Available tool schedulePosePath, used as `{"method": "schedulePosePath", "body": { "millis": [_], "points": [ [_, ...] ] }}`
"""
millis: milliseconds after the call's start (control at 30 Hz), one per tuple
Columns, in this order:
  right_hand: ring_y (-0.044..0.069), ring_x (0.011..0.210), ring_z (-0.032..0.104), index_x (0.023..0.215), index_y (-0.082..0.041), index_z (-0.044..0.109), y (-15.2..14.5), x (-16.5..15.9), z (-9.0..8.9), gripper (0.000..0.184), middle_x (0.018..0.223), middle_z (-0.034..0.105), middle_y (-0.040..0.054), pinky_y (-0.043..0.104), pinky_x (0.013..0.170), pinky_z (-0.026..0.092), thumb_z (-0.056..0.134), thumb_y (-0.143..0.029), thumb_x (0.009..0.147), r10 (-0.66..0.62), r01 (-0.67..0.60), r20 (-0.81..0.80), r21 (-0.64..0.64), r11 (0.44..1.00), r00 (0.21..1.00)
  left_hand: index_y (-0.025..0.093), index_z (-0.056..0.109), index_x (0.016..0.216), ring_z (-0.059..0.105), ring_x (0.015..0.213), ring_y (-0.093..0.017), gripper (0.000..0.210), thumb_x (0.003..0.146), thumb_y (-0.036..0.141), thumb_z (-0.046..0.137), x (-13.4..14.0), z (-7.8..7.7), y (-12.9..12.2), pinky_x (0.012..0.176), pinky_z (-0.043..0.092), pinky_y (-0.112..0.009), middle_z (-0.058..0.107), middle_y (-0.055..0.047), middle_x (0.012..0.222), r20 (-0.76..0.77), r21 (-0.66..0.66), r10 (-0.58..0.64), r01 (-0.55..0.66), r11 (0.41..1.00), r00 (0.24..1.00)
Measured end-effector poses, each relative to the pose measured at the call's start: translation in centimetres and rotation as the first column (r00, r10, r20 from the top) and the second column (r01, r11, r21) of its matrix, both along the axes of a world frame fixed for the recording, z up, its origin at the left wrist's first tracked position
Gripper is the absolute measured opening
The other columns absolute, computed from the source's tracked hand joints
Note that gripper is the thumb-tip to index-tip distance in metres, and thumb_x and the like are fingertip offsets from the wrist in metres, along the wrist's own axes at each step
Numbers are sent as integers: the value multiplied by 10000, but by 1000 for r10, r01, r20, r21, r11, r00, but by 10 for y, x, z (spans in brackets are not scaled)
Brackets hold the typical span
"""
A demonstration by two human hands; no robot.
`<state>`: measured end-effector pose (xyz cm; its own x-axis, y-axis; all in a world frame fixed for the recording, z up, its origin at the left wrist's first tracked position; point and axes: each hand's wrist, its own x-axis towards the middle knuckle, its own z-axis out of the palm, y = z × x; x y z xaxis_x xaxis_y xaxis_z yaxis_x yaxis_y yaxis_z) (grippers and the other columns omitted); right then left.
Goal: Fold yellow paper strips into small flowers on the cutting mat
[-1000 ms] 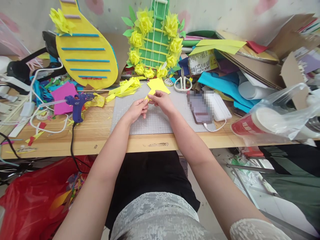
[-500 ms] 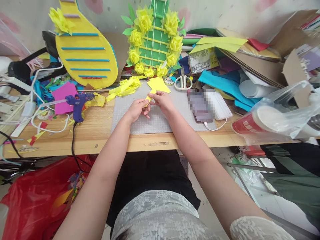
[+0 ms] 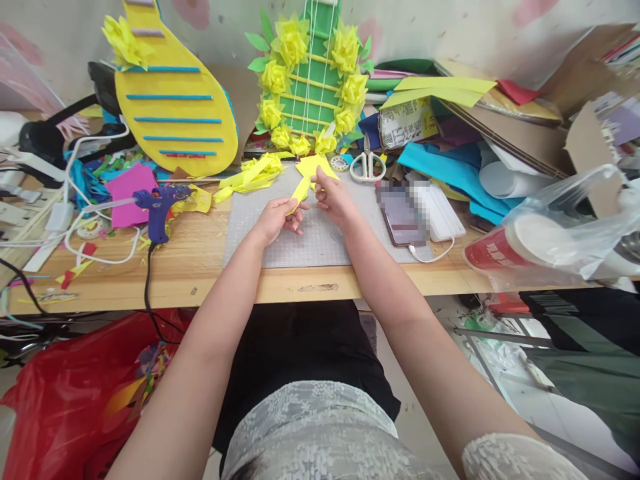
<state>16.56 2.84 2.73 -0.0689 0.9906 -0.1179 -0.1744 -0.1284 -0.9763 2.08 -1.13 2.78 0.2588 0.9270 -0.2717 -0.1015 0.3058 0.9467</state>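
My left hand [image 3: 276, 220] is closed, pinching a narrow folded piece of yellow paper [image 3: 300, 194] between thumb and fingers. Just to its right, my right hand [image 3: 334, 199] is apart from that piece, with its thumb raised and its fingers loosely curled; nothing shows in it. Behind the right thumb, flat yellow paper [image 3: 311, 163] lies on the grey cutting mat [image 3: 320, 247]. A bunch of yellow crepe-like strips [image 3: 255, 175] lies left of it. Beyond stands a green paper-craft instrument [image 3: 306, 107] with white strings and yellow paper flowers [image 3: 291, 41].
A purple glue gun [image 3: 159, 210] stands on the left, before a yellow paper-craft instrument [image 3: 175, 110]. White-handled scissors [image 3: 368, 168], a phone [image 3: 403, 217] and a white power bank [image 3: 437, 210] are on the right. A bagged red cup [image 3: 493, 252] sits near the table edge.
My right hand has let go of the narrow yellow piece and lifted slightly away to the right, thumb up. My left hand keeps hold of it in nearly the same place.
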Motion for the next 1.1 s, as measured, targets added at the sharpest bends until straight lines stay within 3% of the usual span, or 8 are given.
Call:
{"method": "schedulePosePath", "body": {
  "millis": [100, 300, 533, 633, 733, 867, 933, 1100],
  "points": [
    [11, 447, 256, 542, -182, 408, -5, -6, -2, 486, 492, 335, -99, 186, 407, 185, 818, -430, 623, 105, -105, 23, 5, 994, 994, 87, 626, 845, 482, 378, -60, 224, 925, 246, 491, 0, 0, 1, 470, 535, -235, 560, 33, 533, -6, -11, 8, -8, 1000, 1000],
    [5, 425, 186, 496, -187, 357, -5, -8, -3, 515, 437, 269, -118, 192, 413, 161, 823, -370, 614, 13, -13, -9, 5, 1000, 1000, 96, 641, 740, 561, 393, -91, 345, 919, 366, 524, -2, 1, 2, 436, 487, -204, 615, -17, 528, -92, -54, -44, 39, 998, 995],
    [17, 434, 154, 560, -210, 299, 5, 7, 2, 531, 470, 217, -119, 186, 396, 132, 787, -384, 682, -87, 85, -59, -23, 996, 995, 110, 608, 599, 470, 316, -81, 474, 876, 491, 554, -19, 8, 2, 357, 397, -204, 564, -25, 443, -175, -60, -110, 101, 993, 979],
    [26, 434, 146, 582, -216, 281, 10, 19, 2, 526, 490, 193, -119, 184, 387, 134, 771, -357, 712, -151, 147, -104, -44, 988, 983, 140, 572, 622, 421, 347, -48, 451, 873, 513, 544, -31, 7, 11, 377, 356, -171, 519, 18, 462, -170, 101, 161, -145, 984, 972],
    [29, 435, 160, 584, -213, 299, 13, 24, 0, 506, 495, 212, -118, 184, 386, 139, 773, -327, 718, -115, 106, -135, -73, 992, 984, 159, 562, 676, 417, 429, -47, 287, 868, 371, 573, -36, 1, 26, 438, 338, -162, 504, 43, 533, -331, 283, 434, -351, 893, 838],
    [24, 437, 171, 575, -200, 332, 12, 21, -1, 468, 489, 245, -115, 177, 389, 134, 758, -297, 742, -82, 69, -153, -89, 994, 985, 163, 616, 672, 472, 587, -98, 120, 694, 200, 728, -29, -1, 46, 572, 345, -210, 559, 15, 644, -713, 396, 371, -95, 913, 595],
    [23, 436, 167, 570, -199, 327, 11, 19, 0, 487, 487, 243, -115, 178, 388, 135, 773, -318, 725, -85, 73, -136, -86, 994, 987, 175, 621, 634, 474, 607, -124, 142, 629, 156, 761, -22, 1, 54, 602, 347, -227, 544, 14, 613, -785, 348, 276, 27, 937, 555],
    [26, 435, 166, 575, -203, 332, 10, 22, 2, 493, 490, 227, -116, 180, 382, 137, 783, -348, 712, -86, 77, -143, -67, 995, 986, 199, 554, 491, 493, 602, -172, 279, 494, 97, 813, -5, 9, 65, 638, 381, -269, 455, 25, 498, -862, 205, 122, 119, 971, 491]
  ]
}}
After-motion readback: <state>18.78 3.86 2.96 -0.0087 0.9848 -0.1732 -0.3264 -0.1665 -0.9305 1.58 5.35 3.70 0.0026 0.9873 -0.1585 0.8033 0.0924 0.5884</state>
